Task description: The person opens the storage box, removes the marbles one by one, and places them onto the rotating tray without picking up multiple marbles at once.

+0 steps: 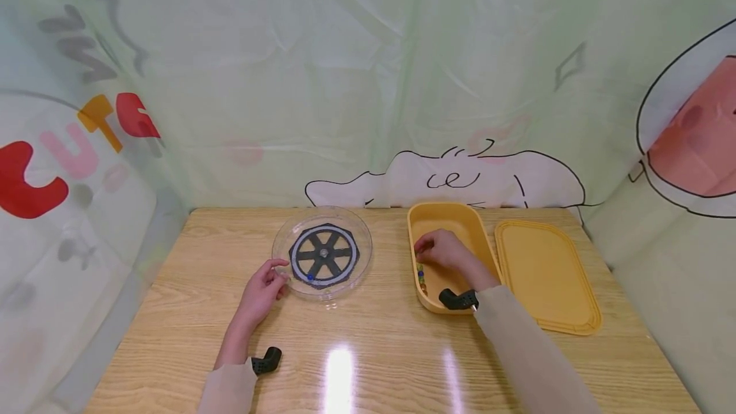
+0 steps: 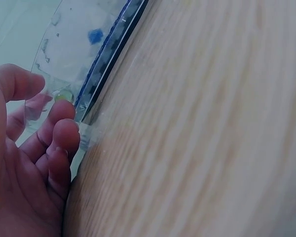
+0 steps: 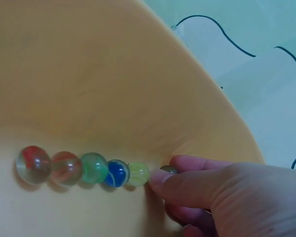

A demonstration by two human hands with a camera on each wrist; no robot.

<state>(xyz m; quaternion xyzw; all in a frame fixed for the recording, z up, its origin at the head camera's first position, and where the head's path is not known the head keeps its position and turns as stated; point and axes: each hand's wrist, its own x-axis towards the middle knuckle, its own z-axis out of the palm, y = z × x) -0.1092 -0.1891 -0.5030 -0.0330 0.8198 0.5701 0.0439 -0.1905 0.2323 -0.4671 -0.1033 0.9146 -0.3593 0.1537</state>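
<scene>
Right wrist view: a marble (image 3: 169,169) is pinched by the right hand (image 1: 445,250) in a tub (image 1: 443,217). At left, the left hand (image 1: 261,291) is loosely spread beside a dish (image 1: 365,249).

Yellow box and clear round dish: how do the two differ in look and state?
The yellow box is oblong with rounded corners; the clear round dish is circular. The yellow box is opaque, while the clear round dish is see-through. A row of marbles lies along the yellow box's left wall, whereas a blue marble and a dark wheel-like shape show within the clear round dish's outline. Both sit on the wooden table.
</scene>
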